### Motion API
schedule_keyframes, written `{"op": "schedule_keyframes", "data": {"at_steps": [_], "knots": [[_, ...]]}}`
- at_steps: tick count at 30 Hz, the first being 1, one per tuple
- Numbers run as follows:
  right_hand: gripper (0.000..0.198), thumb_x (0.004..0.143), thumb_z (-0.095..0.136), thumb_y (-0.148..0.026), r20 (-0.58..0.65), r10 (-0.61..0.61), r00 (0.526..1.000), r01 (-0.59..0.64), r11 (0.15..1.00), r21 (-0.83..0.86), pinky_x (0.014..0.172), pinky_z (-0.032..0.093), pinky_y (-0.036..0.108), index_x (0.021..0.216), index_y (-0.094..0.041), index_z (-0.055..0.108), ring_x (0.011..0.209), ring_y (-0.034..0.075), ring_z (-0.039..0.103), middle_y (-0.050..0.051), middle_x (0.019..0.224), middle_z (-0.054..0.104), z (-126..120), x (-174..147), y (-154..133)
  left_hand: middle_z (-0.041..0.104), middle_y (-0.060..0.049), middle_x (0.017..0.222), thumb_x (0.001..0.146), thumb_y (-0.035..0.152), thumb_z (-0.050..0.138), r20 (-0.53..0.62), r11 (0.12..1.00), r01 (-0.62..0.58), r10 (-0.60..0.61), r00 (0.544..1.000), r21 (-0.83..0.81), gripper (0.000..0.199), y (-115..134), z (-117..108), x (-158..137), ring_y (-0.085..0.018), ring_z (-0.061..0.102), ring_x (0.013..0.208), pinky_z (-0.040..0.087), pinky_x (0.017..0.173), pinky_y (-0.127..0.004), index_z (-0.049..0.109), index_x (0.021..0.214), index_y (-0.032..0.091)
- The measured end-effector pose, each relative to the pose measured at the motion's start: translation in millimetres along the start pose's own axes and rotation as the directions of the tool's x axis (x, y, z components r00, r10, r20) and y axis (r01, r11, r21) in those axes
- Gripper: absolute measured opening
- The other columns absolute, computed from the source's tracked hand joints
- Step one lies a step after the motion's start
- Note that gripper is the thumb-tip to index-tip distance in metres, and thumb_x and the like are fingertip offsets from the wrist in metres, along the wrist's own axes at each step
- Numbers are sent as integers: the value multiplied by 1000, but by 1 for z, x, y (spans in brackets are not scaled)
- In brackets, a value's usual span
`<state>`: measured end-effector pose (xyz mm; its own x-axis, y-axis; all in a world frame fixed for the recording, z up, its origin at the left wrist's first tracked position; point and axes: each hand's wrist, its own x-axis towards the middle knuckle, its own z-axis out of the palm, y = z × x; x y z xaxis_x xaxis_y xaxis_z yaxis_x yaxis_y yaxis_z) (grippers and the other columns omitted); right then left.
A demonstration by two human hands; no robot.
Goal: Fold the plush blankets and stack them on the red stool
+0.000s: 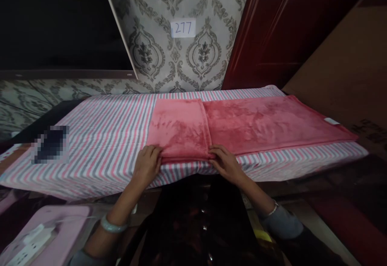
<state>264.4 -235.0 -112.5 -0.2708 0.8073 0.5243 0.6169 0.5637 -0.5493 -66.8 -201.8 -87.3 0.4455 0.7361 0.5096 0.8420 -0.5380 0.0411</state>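
In the head view, a pink plush blanket [248, 125] is lying on a striped cloth [111, 131], in front of the person and reaching toward the right. Its long axis is running left to right, roughly along the patterned wall [175, 58] behind. The left end is sitting doubled over as a squarish folded section [181, 123], whose free edge is running from the far side toward the person, bending slightly to the right as it comes nearer. The longer, flatter stretch is pointing right, its far corner slanting into a narrowing tip, with a white tag [331, 121] showing near that end.

The left hand [146, 164] is holding the near left corner of the folded section, thumb and fingers closing on the hem with hardly any gap. The right hand [226, 164] is pinching the near corner of the free edge, fingers lying above and thumb below, the layers filling the narrow space between them. Both hands are resting at the near edge, well apart, with the fold's near hem stretching between them. A bracelet [114, 225] is circling the left wrist.
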Motion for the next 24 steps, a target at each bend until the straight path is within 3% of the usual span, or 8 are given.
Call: {"op": "schedule_keyframes", "data": {"at_steps": [4, 7, 14, 16, 18, 21, 24], "knots": [[43, 99, 51, -41, 77, 56, 995, -57, 998, 21, 102, 50, 47, 136, -23, 59, 119, 27, 59, 14, 127, 61, -6, 7, 3, 65, -10, 98, 90, 27, 54, 22, 993, 36, -34, 999, -113, 19, -14, -10, 1, -27, 58, 93, 49, 83, -42, 63, 104, 18], [41, 100, 47, -42, 93, 47, 995, -51, 998, 35, 104, 48, 46, 134, -23, 62, 123, 27, 58, 13, 131, 61, -4, 12, 11, 65, -8, 97, 90, 29, 54, 42, 981, 71, -65, 997, -180, 16, -24, -13, 0, -25, 59, 94, 50, 84, -39, 61, 101, 20], [30, 100, 50, -28, 145, -98, 985, 100, 995, -10, 96, 54, 41, 124, -21, 65, 115, 23, 64, 12, 125, 65, -2, 23, 20, 62, -10, 89, 83, 14, 49, 117, 999, 21, -26, 993, 46, 14, -20, -13, 3, -27, 58, 87, 50, 80, -41, 59, 91, 20], [26, 100, 48, -24, 111, -121, 986, 127, 990, -54, 90, 57, 39, 119, -21, 65, 105, 22, 67, 11, 115, 68, -3, 27, 17, 62, -11, 89, 82, 10, 48, 105, 996, -9, 0, 994, 91, 19, -17, -15, 3, -27, 58, 86, 50, 78, -40, 60, 93, 18], [25, 100, 46, -21, 1, -133, 991, 132, 982, -134, 87, 58, 38, 114, -21, 66, 98, 22, 68, 10, 107, 69, -5, 31, 14, 61, -11, 89, 82, 8, 47, 81, 991, -44, 34, 996, 124, 20, -16, -17, 3, -27, 58, 86, 50, 77, -39, 61, 93, 17], [25, 99, 47, -17, -146, -199, 969, 160, 957, -241, 88, 57, 38, 113, -21, 67, 100, 23, 67, 11, 107, 69, -3, 32, 10, 61, -10, 87, 82, 7, 47, 71, 983, -83, 72, 995, 166, 21, -15, -17, 1, -26, 57, 84, 50, 76, -38, 62, 91, 18], [26, 99, 45, -15, -122, -242, 962, 200, 938, -284, 81, 57, 35, 109, -20, 69, 93, 22, 67, 10, 102, 70, 3, 23, 9, 60, -9, 85, 83, 6, 46, 79, 981, -102, 90, 993, 166, 23, -14, -14, -5, -25, 56, 80, 49, 73, -37, 63, 90, 19]]}}
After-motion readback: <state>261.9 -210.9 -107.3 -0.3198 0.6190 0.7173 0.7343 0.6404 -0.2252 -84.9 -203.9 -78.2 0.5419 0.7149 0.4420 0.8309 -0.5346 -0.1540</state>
